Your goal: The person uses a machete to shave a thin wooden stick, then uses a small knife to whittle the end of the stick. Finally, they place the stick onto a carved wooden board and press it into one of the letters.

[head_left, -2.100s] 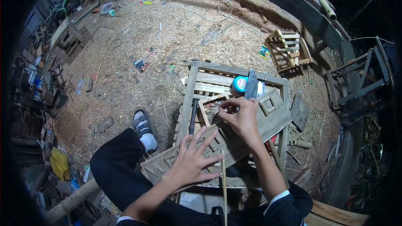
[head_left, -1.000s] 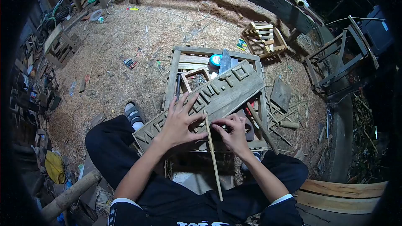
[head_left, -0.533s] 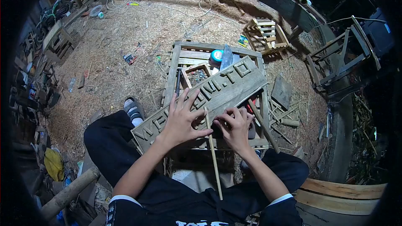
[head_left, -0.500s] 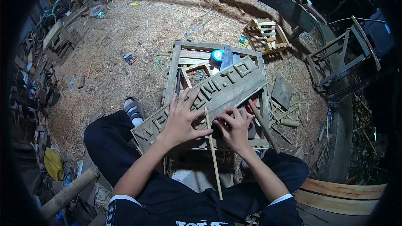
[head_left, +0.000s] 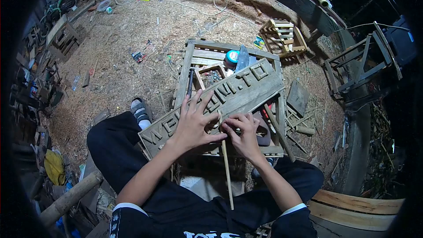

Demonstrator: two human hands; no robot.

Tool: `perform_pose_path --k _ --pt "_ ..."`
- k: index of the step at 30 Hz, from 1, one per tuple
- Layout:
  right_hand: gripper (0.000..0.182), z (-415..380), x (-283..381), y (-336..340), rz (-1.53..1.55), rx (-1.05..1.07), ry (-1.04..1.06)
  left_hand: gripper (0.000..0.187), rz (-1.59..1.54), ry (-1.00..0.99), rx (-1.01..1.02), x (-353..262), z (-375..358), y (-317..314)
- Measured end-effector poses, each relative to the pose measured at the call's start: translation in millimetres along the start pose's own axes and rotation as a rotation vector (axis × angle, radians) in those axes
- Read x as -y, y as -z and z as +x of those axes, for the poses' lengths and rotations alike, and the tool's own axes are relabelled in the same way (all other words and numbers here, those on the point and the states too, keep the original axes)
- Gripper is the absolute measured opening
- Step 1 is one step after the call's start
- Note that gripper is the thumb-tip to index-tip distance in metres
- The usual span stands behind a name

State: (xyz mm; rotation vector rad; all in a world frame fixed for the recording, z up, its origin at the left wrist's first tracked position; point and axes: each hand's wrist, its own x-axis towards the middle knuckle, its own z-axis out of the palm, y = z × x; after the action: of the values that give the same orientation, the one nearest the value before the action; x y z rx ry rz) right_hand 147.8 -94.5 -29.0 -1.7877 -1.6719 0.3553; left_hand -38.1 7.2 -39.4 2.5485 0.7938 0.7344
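A grey wooden board with raised letters lies slanted across a slatted wooden crate before me. My left hand rests spread on the board, covering some letters. Its thumb lies across a thin wooden stick, whose upper end is on the board while the rest reaches down toward my lap. Beside the stick, my right hand has thumb and index finger pinched, their tips against it. Whether something small is between those fingertips is hidden.
On the crate are a blue-lidded jar, a broad blade, a small wooden box and a dark-handled tool. A slatted basket and wooden frame stool stand right. Wood shavings cover the ground.
My right hand has shifted slightly left, bringing its fingertips against the stick. My left hand keeps its place on the board. The whole view has shifted a little.
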Motion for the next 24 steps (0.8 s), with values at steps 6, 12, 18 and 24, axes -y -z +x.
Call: perform_pose_path --k 6,12,18,24 --pt "0.015 0.6 -1.2 -0.5 0.028 0.015 -0.016 0.053 0.002 -0.001 0.003 1.0 -0.1 -0.4" --pt "0.015 0.7 -5.6 -2.7 0.048 0.026 -0.024 0.057 0.004 0.002 0.028 1.5 -0.3 -1.5" --pt "0.016 1.8 -3.1 -1.8 0.064 0.046 -0.036 0.057 0.009 0.008 0.035 2.0 -0.9 -2.6" --pt "0.016 4.5 -2.8 1.0 0.066 0.064 -0.009 0.055 0.014 -0.002 -0.007 1.7 -0.5 -3.1"
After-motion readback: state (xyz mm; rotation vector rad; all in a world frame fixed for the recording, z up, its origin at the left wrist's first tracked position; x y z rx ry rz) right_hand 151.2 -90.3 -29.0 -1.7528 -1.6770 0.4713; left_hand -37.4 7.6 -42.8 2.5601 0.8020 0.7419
